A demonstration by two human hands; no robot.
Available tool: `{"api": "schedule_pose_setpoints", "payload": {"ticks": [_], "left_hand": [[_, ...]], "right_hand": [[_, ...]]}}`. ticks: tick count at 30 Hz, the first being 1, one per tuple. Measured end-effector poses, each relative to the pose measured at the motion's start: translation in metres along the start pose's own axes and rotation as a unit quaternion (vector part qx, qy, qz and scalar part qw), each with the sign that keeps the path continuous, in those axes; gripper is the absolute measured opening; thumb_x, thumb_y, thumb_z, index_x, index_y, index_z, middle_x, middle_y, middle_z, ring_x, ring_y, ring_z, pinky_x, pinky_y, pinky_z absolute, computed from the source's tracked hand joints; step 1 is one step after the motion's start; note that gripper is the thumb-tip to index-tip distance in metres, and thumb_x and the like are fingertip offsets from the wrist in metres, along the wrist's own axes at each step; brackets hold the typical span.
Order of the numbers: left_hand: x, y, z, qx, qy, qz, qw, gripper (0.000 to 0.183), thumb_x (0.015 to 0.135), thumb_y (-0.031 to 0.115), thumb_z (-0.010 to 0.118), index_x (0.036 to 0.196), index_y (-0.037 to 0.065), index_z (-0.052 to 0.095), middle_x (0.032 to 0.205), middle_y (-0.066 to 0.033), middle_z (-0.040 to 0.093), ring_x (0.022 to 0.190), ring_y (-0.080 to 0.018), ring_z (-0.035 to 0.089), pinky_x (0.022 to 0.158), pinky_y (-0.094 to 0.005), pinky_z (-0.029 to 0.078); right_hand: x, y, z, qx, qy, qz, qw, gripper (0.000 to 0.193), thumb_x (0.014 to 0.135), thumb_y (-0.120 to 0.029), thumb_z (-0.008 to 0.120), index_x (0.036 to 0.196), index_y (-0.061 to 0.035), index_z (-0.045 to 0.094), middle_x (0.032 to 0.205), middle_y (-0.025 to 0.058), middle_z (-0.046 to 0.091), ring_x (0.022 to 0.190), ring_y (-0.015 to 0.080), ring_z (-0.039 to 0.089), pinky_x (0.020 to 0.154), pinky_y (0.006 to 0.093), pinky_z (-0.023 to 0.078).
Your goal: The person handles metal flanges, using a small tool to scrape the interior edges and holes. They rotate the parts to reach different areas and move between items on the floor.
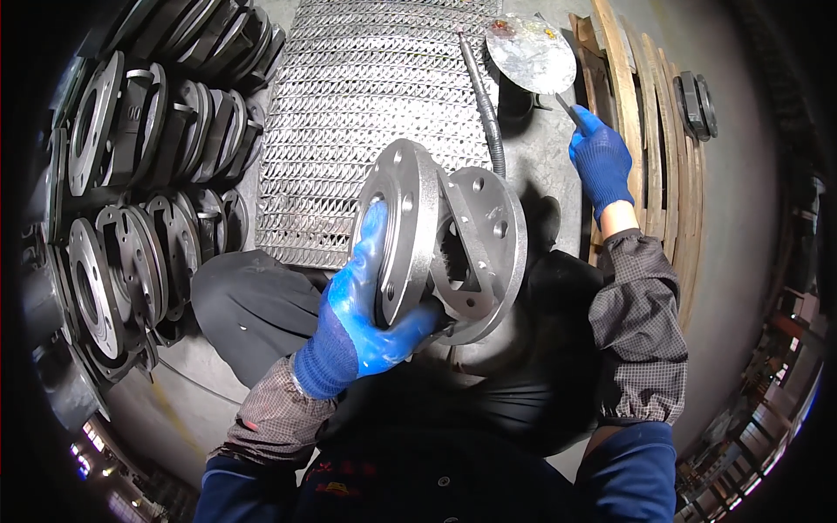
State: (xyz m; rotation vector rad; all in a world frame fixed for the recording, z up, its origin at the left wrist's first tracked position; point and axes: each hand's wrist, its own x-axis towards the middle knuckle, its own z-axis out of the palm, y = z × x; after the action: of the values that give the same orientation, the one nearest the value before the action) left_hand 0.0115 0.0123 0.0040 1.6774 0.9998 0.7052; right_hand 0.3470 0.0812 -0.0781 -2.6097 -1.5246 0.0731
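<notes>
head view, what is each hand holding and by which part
The left hand holds the metal part by the lower side of its left flange. The right hand holds a thin dark tool by its near end.

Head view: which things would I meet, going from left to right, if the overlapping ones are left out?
Stacked flanged castings → flanged casting held in the left gloved hand → right gloved hand → lone dark flanged part.

A grey twin-flanged casting (423, 231) tilts on edge, left of a slim tool (567, 108).
</notes>
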Motion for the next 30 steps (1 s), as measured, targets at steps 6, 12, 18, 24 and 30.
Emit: {"api": "schedule_pose_setpoints", "payload": {"ticks": [6,12,18,24,30], "left_hand": [[0.000,-0.002,-0.003,-0.011,-0.023,0.004,1.000,0.095,0.064,0.002,0.068,0.139,-0.008,0.012,0.112,-0.0211,0.058,0.097,-0.0259,0.061,0.087,-0.0334,0.046],[-0.001,0.000,-0.002,0.025,-0.027,-0.010,0.999,0.095,0.064,0.003,0.069,0.139,-0.008,0.013,0.114,-0.0216,0.056,0.101,-0.0258,0.059,0.089,-0.0331,0.045],[0.000,0.001,-0.002,0.045,-0.006,0.011,0.999,0.091,0.064,0.003,0.069,0.137,-0.011,0.017,0.123,-0.0267,0.049,0.112,-0.0291,0.052,0.095,-0.0343,0.040],[-0.003,0.003,-0.001,-0.021,-0.022,0.000,1.000,0.076,0.071,0.002,0.062,0.137,-0.008,0.024,0.137,-0.0238,0.037,0.127,-0.0281,0.038,0.103,-0.0344,0.031],[-0.011,-0.011,0.004,-0.049,0.007,0.031,0.998,0.084,0.067,0.002,0.065,0.137,-0.009,0.020,0.125,-0.0225,0.046,0.112,-0.0257,0.049,0.095,-0.0336,0.039]], "right_hand": [[0.005,0.003,0.010,-0.018,-0.002,-0.025,1.000,0.028,0.085,-0.022,0.050,0.110,-0.0241,0.063,0.087,0.0155,0.065,0.077,0.0337,0.063,0.068,0.0424,0.051],[0.012,0.019,0.020,0.367,-0.140,0.075,0.917,0.035,0.084,-0.010,0.045,0.116,-0.0093,0.059,0.075,0.0114,0.066,0.055,0.0170,0.058,0.051,0.0287,0.047],[0.019,0.011,0.010,0.460,-0.233,0.145,0.845,0.041,0.086,-0.008,0.045,0.127,-0.0063,0.048,0.074,0.0102,0.065,0.049,0.0086,0.048,0.045,0.0224,0.040],[-0.020,0.018,-0.032,0.517,-0.238,0.096,0.817,0.038,0.087,-0.009,0.050,0.126,-0.0072,0.050,0.080,0.0108,0.066,0.057,0.0125,0.058,0.052,0.0246,0.046],[-0.146,0.013,-0.072,0.230,-0.129,-0.092,0.960,0.037,0.081,0.000,0.051,0.114,-0.0109,0.061,0.098,0.0143,0.065,0.084,0.0217,0.064,0.076,0.0287,0.049]]}}
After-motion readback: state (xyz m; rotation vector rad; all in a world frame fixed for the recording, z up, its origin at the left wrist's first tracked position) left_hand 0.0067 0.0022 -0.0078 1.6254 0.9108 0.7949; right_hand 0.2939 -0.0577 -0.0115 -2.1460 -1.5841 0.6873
